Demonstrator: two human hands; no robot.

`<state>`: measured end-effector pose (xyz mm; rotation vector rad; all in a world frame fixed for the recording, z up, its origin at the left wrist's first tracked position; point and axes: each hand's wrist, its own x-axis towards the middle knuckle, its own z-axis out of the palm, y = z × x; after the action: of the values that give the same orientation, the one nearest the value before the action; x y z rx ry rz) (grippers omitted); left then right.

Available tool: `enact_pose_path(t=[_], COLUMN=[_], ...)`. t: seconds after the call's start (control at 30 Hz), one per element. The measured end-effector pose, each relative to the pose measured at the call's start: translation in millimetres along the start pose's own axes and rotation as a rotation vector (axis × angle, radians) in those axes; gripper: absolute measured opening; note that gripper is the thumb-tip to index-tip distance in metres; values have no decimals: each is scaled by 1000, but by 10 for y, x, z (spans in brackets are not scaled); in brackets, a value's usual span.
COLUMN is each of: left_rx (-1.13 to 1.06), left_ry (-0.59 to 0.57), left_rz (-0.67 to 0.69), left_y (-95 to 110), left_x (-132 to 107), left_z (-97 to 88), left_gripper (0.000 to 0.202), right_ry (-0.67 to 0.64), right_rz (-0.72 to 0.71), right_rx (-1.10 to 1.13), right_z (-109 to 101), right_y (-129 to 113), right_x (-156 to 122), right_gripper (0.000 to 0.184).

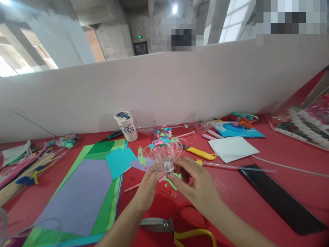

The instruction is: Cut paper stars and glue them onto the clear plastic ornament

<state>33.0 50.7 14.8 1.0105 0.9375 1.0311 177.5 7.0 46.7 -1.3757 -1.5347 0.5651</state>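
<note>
Between my two hands is a clear plastic bottle top, its neck toward me and thin cut strips curling outward from it. My left hand is closed on its left side. From the right, the thumb and fingers of my right hand pinch the neck. Small coloured paper stars show just behind the plastic; whether they touch it I cannot tell. Below my hands lie scissors with one yellow handle. A yellow utility knife rests beyond my right hand.
Coloured paper sheets cover the left of the red table, near bundled pipe cleaners. A paper cup stands by the white partition. White paper, a blue packet and a black slab lie right.
</note>
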Motion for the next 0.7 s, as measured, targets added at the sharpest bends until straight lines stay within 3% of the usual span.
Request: enact_pose_path(t=[0.17,0.33,0.53,0.7], left_rx=[78,130,-42,-84], left_ry=[-94,-62,-53,-41], left_rz=[67,109,-84,-119], left_y=[145,231,202,259], left_x=[-59,-128,-153,-160], left_z=[177,273,234,241], left_gripper=[13,14,16,14], right_ry=[14,65,41,9], right_rz=[37,43,-27,-74], right_rx=[20,-59,-184,-231], right_z=[-30,-60,-65,-73], right_y=[-34,-8,-20,-59], right_x=[34,29,-7,-21], right_gripper=[10,9,13,11])
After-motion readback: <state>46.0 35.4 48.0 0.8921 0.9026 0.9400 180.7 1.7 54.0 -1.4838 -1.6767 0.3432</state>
